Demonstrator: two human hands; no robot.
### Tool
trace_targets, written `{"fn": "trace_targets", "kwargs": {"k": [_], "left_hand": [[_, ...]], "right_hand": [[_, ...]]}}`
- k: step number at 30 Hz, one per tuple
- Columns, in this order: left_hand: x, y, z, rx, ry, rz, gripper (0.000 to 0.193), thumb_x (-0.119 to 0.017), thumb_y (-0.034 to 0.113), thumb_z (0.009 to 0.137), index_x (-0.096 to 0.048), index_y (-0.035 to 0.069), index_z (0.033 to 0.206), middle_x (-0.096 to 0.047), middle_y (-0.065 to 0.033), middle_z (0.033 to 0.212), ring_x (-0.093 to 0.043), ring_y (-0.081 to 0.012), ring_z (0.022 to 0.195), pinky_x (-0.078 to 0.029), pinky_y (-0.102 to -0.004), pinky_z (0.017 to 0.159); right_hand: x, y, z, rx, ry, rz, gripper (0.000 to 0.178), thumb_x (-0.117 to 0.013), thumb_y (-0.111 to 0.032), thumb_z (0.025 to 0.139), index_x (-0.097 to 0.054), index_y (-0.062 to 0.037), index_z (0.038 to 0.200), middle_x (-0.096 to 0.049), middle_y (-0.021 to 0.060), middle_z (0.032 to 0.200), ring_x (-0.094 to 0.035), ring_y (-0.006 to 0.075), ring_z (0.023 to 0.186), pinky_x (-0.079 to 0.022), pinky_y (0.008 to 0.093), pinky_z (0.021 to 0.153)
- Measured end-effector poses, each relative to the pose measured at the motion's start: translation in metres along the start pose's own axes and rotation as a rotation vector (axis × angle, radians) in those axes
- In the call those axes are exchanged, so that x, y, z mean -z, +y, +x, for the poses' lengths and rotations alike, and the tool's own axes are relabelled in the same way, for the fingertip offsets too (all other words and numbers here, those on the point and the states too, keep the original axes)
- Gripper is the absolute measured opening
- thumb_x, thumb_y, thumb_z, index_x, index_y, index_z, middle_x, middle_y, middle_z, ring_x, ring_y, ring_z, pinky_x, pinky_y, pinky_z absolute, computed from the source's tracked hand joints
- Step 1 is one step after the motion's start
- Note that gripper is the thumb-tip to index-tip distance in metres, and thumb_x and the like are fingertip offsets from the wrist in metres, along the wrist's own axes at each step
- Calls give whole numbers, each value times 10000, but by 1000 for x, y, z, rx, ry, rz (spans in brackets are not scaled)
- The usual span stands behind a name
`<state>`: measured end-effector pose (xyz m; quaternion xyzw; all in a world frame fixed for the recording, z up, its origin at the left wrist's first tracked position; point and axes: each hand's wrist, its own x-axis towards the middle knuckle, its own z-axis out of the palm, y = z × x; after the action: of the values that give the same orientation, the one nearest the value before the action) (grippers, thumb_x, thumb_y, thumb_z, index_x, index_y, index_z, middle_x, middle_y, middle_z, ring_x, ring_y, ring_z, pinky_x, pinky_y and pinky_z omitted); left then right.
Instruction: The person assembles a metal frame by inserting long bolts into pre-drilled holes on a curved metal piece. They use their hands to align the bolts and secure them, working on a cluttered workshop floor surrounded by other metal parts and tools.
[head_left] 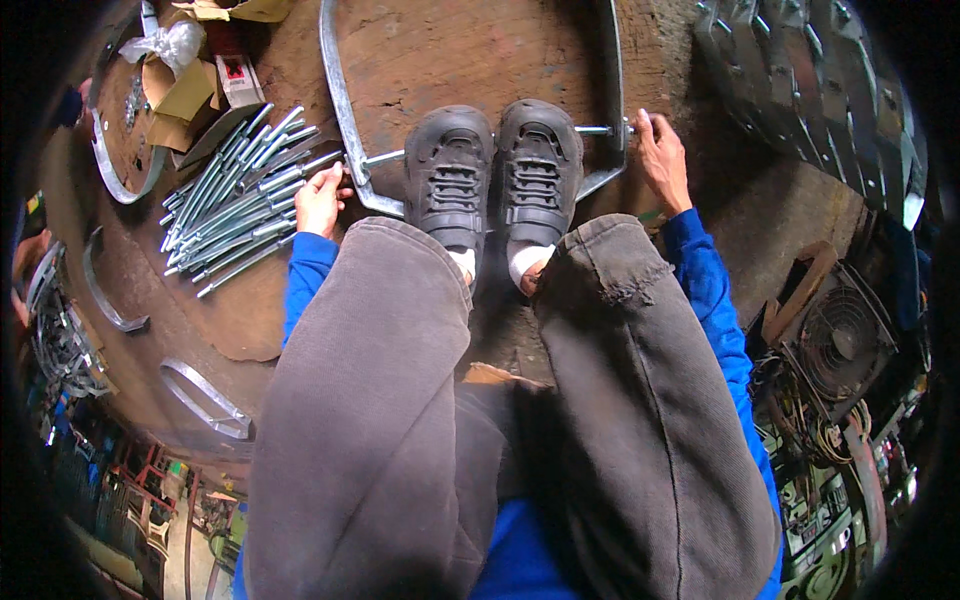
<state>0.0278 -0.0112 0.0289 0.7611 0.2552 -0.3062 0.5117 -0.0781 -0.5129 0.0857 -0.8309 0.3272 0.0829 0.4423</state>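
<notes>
A bent flat metal bar (338, 88) forms a frame around my feet, with one side on the left and the other on the right. A thin metal rod (386, 158) crosses between its sides and passes behind my dark shoes. My left hand (318, 203) is closed, its thumb and fingertips at the rod's left end just outside the bar. My right hand (662, 160) pinches at the rod's right end, outside the bar's right side. Whether a nut sits in either pinch is too small to tell. Beside my left hand lies a pile of metal rods (235, 195).
Several curved metal bars (820, 90) are stacked at the far right. An opened cardboard box (185, 100) stands behind the rod pile, near a curved metal strip (125, 185). Another looped strip (205, 400) lies at the left. A round grilled fan (838, 335) and cables stand to the right.
</notes>
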Motion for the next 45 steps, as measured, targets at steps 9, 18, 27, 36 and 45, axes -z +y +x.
{"fn": "trace_targets", "kwargs": {"k": [9, 18, 27, 36, 45], "left_hand": [[-14, 4, -8, -46, 102, -51, 243, -705, 265, 935, -736, 48, 1040, -736, -17, 924, -670, -91, 739, -476, -225, 600], [-14, 2, -7, 23, 48, -197, 205, -679, 238, 953, -713, 71, 1067, -722, 17, 955, -652, -78, 838, -455, -208, 676], [-13, 5, -8, 53, 28, -244, 229, -703, 240, 935, -714, 42, 1051, -720, -14, 905, -654, -88, 774, -485, -214, 659], [14, 39, 8, 307, -294, 32, 369, -651, 419, 946, -667, 52, 981, -677, -30, 803, -618, -102, 634, -444, -221, 519], [9, 59, 14, 526, -367, 127, 349, -493, 431, 1021, -504, 162, 798, -464, 64, 616, -335, -39, 417, -220, -213, 354]], "right_hand": [[-21, 16, 2, -79, 145, -122, 552, -481, -483, 1006, -669, 30, 929, -629, 229, 759, -597, 263, 700, -474, 397, 711], [-3, 36, 21, 17, -44, -199, 586, -456, -485, 1016, -657, 57, 918, -535, 194, 643, -512, 247, 610, -444, 412, 646], [-2, 40, 20, 81, -36, -168, 582, -461, -470, 1016, -662, 72, 950, -569, 189, 666, -535, 243, 625, -449, 406, 653], [14, 52, 47, -300, -302, -103, 559, -509, -503, 990, -657, 10, 827, -498, 48, 594, -468, 137, 548, -370, 337, 513], [32, 29, 40, -235, -631, 12, 289, -512, -332, 1004, -665, -101, 1088, -440, -47, 636, -395, 77, 509, -272, 253, 442]]}}
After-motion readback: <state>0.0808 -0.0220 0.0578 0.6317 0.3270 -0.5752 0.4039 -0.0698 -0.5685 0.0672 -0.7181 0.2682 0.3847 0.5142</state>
